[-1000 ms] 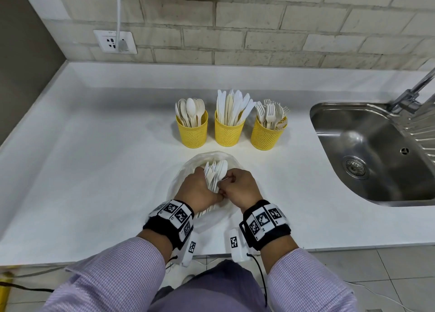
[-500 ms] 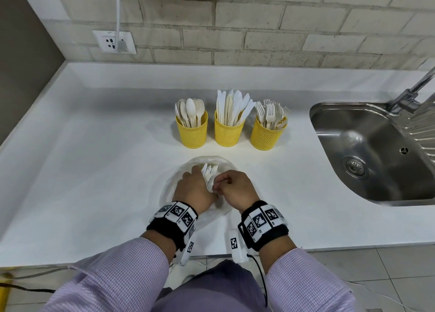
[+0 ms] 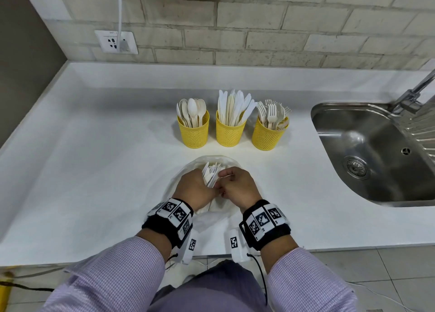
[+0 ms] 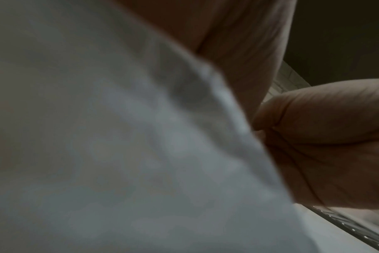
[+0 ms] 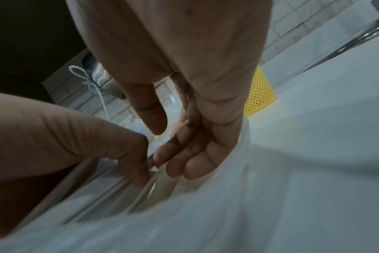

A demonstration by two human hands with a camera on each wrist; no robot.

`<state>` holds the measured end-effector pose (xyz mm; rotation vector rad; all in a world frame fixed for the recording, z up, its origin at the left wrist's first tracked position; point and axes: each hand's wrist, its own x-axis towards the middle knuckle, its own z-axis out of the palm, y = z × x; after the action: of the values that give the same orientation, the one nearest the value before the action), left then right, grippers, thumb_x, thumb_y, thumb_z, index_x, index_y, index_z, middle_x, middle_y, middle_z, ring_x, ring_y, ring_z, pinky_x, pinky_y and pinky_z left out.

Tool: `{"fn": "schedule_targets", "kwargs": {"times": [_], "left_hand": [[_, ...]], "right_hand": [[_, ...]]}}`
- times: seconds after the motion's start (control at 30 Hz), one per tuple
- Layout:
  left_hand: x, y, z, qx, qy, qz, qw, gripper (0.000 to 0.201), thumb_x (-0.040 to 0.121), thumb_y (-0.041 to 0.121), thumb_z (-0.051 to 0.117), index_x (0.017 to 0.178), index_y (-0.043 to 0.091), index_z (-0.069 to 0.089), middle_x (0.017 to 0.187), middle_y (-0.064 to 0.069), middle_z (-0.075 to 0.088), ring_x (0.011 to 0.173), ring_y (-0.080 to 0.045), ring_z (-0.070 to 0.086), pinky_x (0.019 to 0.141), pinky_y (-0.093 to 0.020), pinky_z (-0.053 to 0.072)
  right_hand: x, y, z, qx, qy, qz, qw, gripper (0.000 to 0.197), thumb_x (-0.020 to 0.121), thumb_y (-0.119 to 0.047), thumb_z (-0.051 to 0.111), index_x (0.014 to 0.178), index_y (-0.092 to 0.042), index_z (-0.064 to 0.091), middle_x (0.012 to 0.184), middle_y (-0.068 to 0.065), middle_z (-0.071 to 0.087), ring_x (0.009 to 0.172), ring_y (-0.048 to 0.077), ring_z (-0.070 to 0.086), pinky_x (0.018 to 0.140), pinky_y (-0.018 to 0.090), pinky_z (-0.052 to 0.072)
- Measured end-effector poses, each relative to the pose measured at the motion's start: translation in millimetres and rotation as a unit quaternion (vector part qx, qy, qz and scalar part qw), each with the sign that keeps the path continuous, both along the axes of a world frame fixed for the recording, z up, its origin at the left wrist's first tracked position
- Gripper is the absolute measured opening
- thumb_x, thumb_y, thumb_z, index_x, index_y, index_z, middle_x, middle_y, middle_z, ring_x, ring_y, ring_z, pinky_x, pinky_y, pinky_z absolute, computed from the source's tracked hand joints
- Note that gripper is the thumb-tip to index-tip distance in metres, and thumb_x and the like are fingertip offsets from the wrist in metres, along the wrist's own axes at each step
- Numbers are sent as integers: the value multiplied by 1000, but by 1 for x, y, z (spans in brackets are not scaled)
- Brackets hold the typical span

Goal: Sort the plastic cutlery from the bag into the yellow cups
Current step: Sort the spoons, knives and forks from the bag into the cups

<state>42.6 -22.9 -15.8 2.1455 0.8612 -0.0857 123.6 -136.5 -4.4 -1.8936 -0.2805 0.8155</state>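
Three yellow mesh cups stand in a row: the left cup [image 3: 193, 132] holds spoons, the middle cup [image 3: 230, 130] knives, the right cup [image 3: 268, 135] forks. In front of them lies the clear plastic bag [image 3: 186, 170], seen as blurred white film [image 5: 260, 205] from the right wrist. My left hand [image 3: 195, 189] grips a bundle of white cutlery [image 3: 210, 174] inside the bag. My right hand [image 3: 237, 187] sits against it, fingers curled [image 5: 180, 162], pinching a thin white piece [image 3: 226, 175] from the bundle. The left wrist view is mostly blurred bag [image 4: 119, 154].
A steel sink [image 3: 367, 156] with a tap [image 3: 414, 92] lies to the right. A wall socket [image 3: 116, 42] with a white cable is on the tiled wall behind. The white counter [image 3: 94, 170] ends at a front edge just under my wrists.
Both hands have shifted slightly left over the bag. Less of the cutlery bundle shows above my fingers than a second ago.
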Motion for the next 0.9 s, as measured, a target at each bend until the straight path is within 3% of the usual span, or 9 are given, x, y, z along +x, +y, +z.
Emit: {"fn": "schedule_targets", "kwargs": {"times": [0.13,0.23,0.3,0.4,0.5,0.57,0.67,0.73,0.9], "left_hand": [[0,0,0,-1,3,-1,1000,40,70,53,71,97,24,69,88,5,73,86,-16,68,74,-32,54],[-1,-1,3,-6,3,3,1000,45,68,46,72,106,24,66,95,5,73,91,-17,68,77,-32,53],[-1,-1,4,-10,2,6,1000,55,59,50,67,108,26,66,96,7,73,92,-15,68,78,-31,54],[0,-1,6,-13,-5,0,1000,56,53,54,62,102,28,68,94,9,73,90,-12,68,71,-26,51],[-1,0,7,-22,-17,-1,1000,39,65,41,73,100,25,69,92,8,73,88,-11,67,65,-21,43],[-1,0,6,-25,-28,-1,999,32,71,32,77,101,24,70,94,7,73,90,-12,67,67,-20,44],[-2,1,4,-27,-47,2,999,43,66,38,76,106,23,69,98,6,73,93,-14,67,75,-27,47],[-3,1,4,-29,-54,9,998,37,72,32,80,105,20,69,96,4,72,90,-15,67,74,-28,46],[-5,1,13,-21,-42,-10,999,9,78,19,76,78,23,68,71,4,67,69,-12,62,55,-18,40]], "right_hand": [[-3,0,6,19,17,-4,1000,25,63,-17,56,85,-17,68,89,17,75,73,26,68,72,40,56],[-4,0,4,28,1,-1,1000,20,71,-6,57,64,-19,70,71,10,70,68,25,64,73,45,56],[-4,1,2,34,5,-7,999,19,69,-6,58,61,-19,70,68,9,69,66,25,63,74,48,57],[-4,1,2,54,18,-23,998,19,76,3,58,74,-12,70,75,14,70,69,27,64,75,48,59],[-2,1,3,70,37,-35,996,19,83,12,55,90,1,69,80,18,68,70,27,64,73,43,55],[-2,1,3,72,46,-42,995,16,86,10,57,95,2,67,82,19,67,70,27,63,73,42,55],[0,0,2,75,48,-47,995,12,87,6,60,94,-1,67,82,18,68,69,27,63,71,42,54],[1,-1,1,77,46,-50,995,11,88,5,61,96,0,67,85,20,69,71,27,65,70,41,54],[3,-4,2,96,54,-66,992,17,87,9,61,104,5,65,81,20,69,67,24,65,64,32,54]]}}
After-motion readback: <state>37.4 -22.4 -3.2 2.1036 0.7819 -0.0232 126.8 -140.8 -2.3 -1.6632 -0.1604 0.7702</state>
